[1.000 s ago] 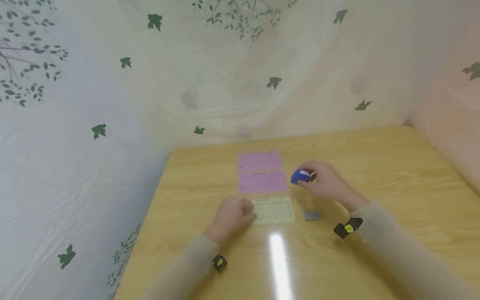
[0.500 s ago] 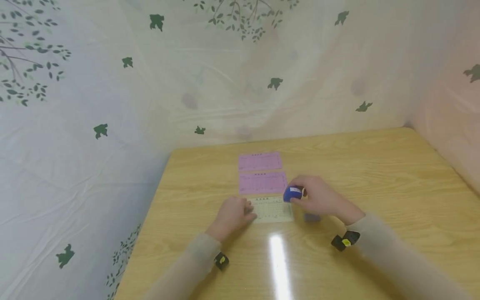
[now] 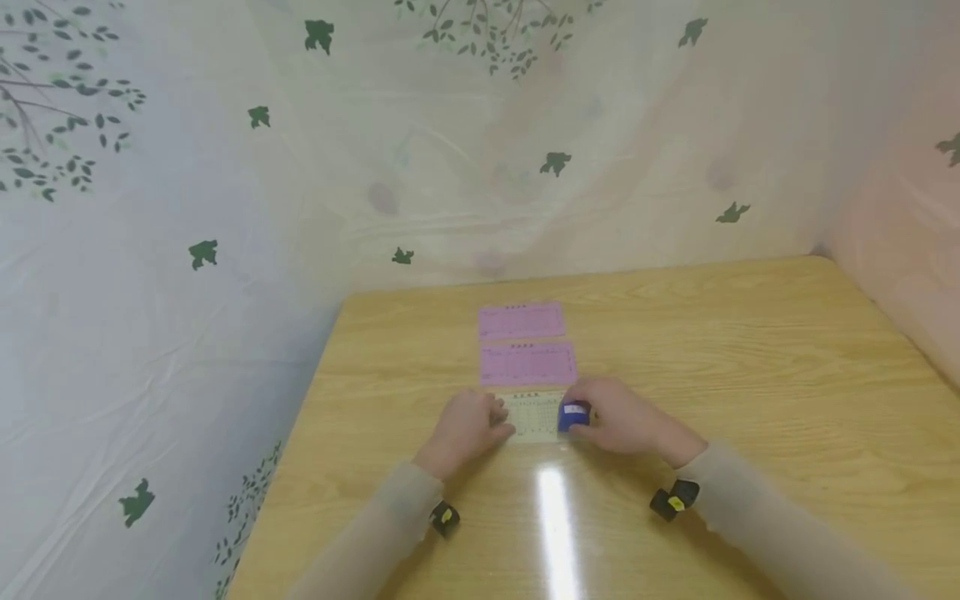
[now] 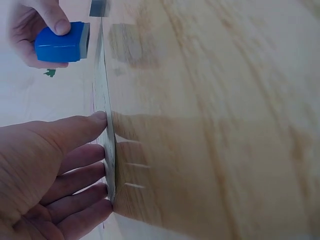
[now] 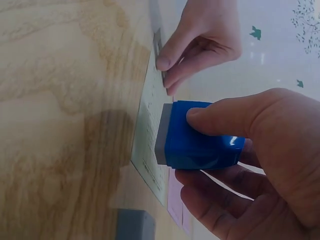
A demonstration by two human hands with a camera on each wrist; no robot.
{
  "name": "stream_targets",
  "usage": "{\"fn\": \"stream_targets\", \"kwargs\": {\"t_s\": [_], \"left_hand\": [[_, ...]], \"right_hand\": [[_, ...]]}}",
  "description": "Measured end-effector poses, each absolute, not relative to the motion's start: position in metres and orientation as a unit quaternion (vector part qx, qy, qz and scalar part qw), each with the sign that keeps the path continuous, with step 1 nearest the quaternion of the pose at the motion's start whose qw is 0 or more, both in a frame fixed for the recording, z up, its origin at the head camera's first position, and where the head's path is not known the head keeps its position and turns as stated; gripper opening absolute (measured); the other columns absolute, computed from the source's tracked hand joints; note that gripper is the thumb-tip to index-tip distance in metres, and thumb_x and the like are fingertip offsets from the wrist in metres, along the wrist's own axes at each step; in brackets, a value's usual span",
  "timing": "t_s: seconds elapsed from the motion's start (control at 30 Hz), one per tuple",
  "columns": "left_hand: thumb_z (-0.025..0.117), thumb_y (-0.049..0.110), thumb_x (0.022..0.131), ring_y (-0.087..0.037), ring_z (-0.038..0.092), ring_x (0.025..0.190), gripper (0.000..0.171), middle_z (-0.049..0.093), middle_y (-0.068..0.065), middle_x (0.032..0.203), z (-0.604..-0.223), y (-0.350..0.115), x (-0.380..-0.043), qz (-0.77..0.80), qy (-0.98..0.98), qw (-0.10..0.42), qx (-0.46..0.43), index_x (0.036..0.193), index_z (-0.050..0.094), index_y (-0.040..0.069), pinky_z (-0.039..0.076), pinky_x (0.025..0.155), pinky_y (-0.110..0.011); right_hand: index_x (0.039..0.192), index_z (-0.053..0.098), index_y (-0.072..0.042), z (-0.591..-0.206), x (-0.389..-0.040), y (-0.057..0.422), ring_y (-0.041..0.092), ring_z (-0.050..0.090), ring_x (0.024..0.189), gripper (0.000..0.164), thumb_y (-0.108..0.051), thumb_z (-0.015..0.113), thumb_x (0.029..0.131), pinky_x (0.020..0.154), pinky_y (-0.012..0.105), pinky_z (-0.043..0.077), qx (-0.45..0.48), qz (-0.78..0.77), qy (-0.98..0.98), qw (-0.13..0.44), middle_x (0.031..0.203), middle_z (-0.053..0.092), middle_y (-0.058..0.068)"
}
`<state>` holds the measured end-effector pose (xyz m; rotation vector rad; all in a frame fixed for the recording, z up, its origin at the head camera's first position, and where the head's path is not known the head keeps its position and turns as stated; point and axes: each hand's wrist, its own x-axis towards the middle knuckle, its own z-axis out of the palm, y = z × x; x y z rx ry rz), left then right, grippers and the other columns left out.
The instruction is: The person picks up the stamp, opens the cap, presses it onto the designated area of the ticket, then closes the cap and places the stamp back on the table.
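A blue hand stamp (image 3: pixel 574 416) with a grey base is held by my right hand (image 3: pixel 618 421), thumb on one side and fingers on the other. In the right wrist view the stamp (image 5: pixel 200 137) hovers close over the right part of a pale green printed slip (image 5: pixel 150 127), its grey base facing the paper. My left hand (image 3: pixel 465 429) rests on the slip's left end, and the left wrist view shows its fingertips (image 4: pixel 104 170) pressing there, fingers fairly straight. The slip (image 3: pixel 532 421) lies flat on the table.
Two pink printed slips, a nearer one (image 3: pixel 527 364) and a farther one (image 3: pixel 521 322), lie beyond the green slip. A grey cap (image 5: pixel 135 225) sits on the wooden table (image 3: pixel 712 333) near my right hand, hidden in the head view. Patterned cloth (image 3: pixel 480 192) hangs behind the table.
My right hand has carried the stamp left and nearer to me, from beside the pink slips to over the green slip's right end. My left hand has stayed on the green slip.
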<state>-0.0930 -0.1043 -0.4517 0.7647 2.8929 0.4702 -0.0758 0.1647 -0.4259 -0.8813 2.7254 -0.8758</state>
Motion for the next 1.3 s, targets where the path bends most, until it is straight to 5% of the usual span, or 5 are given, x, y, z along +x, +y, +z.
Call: {"fn": "stream_targets", "kwargs": {"t_s": [0.47, 0.67, 0.9, 1.1, 1.3], "left_hand": [[0.083, 0.032, 0.093, -0.005, 0.049, 0.066, 0.032, 0.068, 0.004, 0.075, -0.452, -0.099, -0.097, 0.156, 0.953, 0.062, 0.252, 0.068, 0.069, 0.016, 0.047, 0.067, -0.020], [0.084, 0.029, 0.091, -0.006, 0.049, 0.064, 0.021, 0.070, 0.001, 0.076, -0.450, -0.099, -0.095, 0.177, 0.952, 0.071, 0.241, 0.082, 0.080, 0.011, 0.046, 0.062, -0.019], [0.084, 0.028, 0.092, -0.005, 0.046, 0.061, 0.029, 0.065, 0.003, 0.070, -0.449, -0.103, -0.091, 0.181, 0.952, 0.071, 0.236, 0.070, 0.071, 0.014, 0.044, 0.060, -0.018], [0.083, 0.030, 0.092, -0.005, 0.047, 0.063, 0.023, 0.068, 0.002, 0.074, -0.448, -0.104, -0.090, 0.174, 0.953, 0.061, 0.241, 0.077, 0.077, 0.014, 0.045, 0.061, -0.018], [0.083, 0.030, 0.092, -0.005, 0.048, 0.062, 0.023, 0.068, 0.004, 0.073, -0.450, -0.101, -0.092, 0.179, 0.953, 0.069, 0.233, 0.076, 0.077, 0.014, 0.045, 0.062, -0.018]], "right_hand": [[0.111, 0.075, -0.013, -0.437, -0.071, 0.166, 0.014, 0.069, 0.099, 0.021, -0.013, 0.081, 0.091, 0.092, 0.042, 0.062, -0.268, -0.278, 0.919, 0.077, 0.106, 0.075, -0.001], [0.108, 0.075, -0.011, -0.438, -0.067, 0.163, 0.012, 0.069, 0.095, 0.020, -0.011, 0.082, 0.089, 0.089, 0.040, 0.063, -0.265, -0.281, 0.920, 0.062, 0.102, 0.075, -0.002], [0.104, 0.076, -0.011, -0.443, -0.065, 0.159, 0.012, 0.070, 0.092, 0.018, -0.009, 0.083, 0.088, 0.089, 0.038, 0.063, -0.274, -0.285, 0.917, 0.047, 0.098, 0.075, -0.002], [0.105, 0.075, -0.012, -0.448, -0.067, 0.160, 0.013, 0.071, 0.095, 0.018, -0.009, 0.083, 0.089, 0.090, 0.039, 0.063, -0.271, -0.289, 0.917, 0.048, 0.100, 0.076, -0.001], [0.111, 0.076, -0.016, -0.436, -0.080, 0.176, 0.010, 0.067, 0.092, 0.021, -0.015, 0.082, 0.091, 0.081, 0.028, 0.060, -0.240, -0.347, 0.906, 0.037, 0.103, 0.076, -0.005]]}}
